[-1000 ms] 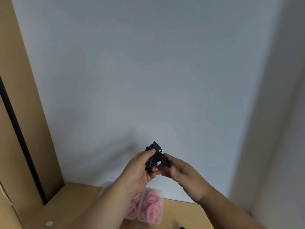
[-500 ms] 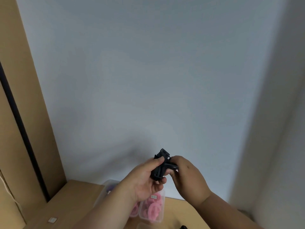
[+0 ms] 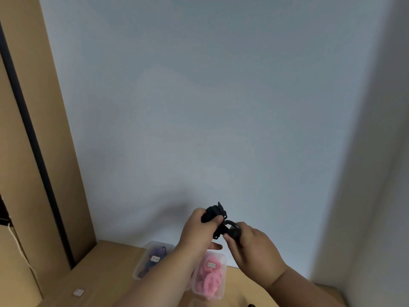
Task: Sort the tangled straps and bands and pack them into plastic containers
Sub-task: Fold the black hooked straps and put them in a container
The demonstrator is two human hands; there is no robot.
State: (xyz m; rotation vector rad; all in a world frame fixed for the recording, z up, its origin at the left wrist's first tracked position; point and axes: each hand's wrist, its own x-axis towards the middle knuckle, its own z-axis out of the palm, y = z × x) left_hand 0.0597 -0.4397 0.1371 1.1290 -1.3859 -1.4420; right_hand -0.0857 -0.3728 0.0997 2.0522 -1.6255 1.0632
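A black strap bundle (image 3: 215, 212) is held up in front of the white wall, above the table. My left hand (image 3: 200, 229) grips its upper part with curled fingers. My right hand (image 3: 247, 244) pinches a loop of the same black strap at its lower right end. Below the hands stand two clear plastic containers: one (image 3: 152, 258) holds dark purple bands, the other (image 3: 210, 278) holds pink bands. My left forearm hides part of the gap between them.
The containers sit on a tan wooden table (image 3: 104, 269) against the white wall. A tan panel with a black vertical strip (image 3: 33, 138) rises at the left. A small white label (image 3: 78, 292) lies near the table's front left.
The view has tilted, showing more of the table and the purple-band container. My right hand has pulled a loop of the black strap out to the right of the bundle.
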